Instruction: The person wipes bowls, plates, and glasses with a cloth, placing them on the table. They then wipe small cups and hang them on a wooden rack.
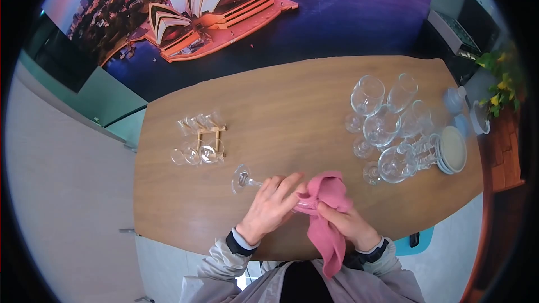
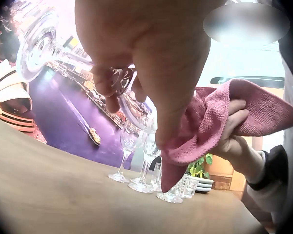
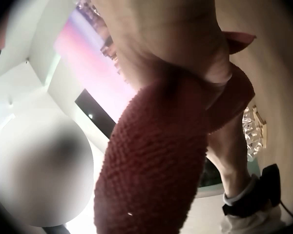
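"What does the left hand (image 1: 269, 207) hold?"
"A clear stemmed glass (image 1: 243, 180), over the brown wooden tabletop (image 1: 185, 207)."
"And the right hand (image 1: 352, 226)?"
"It grips a fuzzy pink cloth (image 1: 328, 237) against the glass."

On my table (image 1: 281, 134): rack (image 1: 218, 131) with rack glasses (image 1: 210, 150) left, glass group (image 1: 382, 126) right, dish stack (image 1: 452, 150) at its right. Before me, single glass (image 1: 242, 179), partly in cloth (image 1: 327, 238).
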Motion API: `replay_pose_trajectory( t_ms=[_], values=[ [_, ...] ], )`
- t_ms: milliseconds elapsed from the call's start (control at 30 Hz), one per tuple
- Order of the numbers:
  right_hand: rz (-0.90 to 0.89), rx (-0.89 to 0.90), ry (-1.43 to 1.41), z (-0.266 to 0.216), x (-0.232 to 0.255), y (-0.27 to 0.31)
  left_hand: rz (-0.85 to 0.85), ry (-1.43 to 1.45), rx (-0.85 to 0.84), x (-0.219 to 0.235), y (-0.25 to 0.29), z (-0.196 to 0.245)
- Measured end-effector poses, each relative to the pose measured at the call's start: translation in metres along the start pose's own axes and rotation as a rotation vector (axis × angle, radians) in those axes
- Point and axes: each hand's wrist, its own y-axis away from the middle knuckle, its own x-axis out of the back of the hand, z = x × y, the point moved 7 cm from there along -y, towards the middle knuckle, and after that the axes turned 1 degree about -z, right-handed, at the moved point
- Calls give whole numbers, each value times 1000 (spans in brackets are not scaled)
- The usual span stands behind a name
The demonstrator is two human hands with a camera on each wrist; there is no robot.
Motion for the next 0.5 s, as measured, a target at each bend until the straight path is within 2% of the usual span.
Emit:
replay_pose_trajectory(
  t_ms=[33, 67, 100, 167, 267, 333, 400, 433, 500],
  values=[
    [-62, 84, 159, -6, -6, -1, 1, 0, 0, -2, 1, 1],
    [-122, 168, 317, -10, -12, -2, -8, 70, 78, -6, 2, -3],
    [-119, 168, 318, -6, -11, -2, -19, 142, 156, -10, 5, -7],
    [-188, 207, 515, 6, -16, 0, -30, 131, 129, -17, 10, -9],
    [-155, 263, 494, 17, -21, 2, -41, 49, 63, -14, 8, -4],
    [-141, 216, 445, 25, -19, -1, -41, -21, 21, -7, 1, 4],
    [-21, 357, 584, 21, -13, -4, 10, -62, 122, 2, -6, 2],
    [-20, 361, 584, 25, -9, -7, 11, -65, 120, 2, -4, 2],
    [-15, 499, 805, 23, -6, -8, 280, 295, 400, 10, 13, -20]
  ],
)
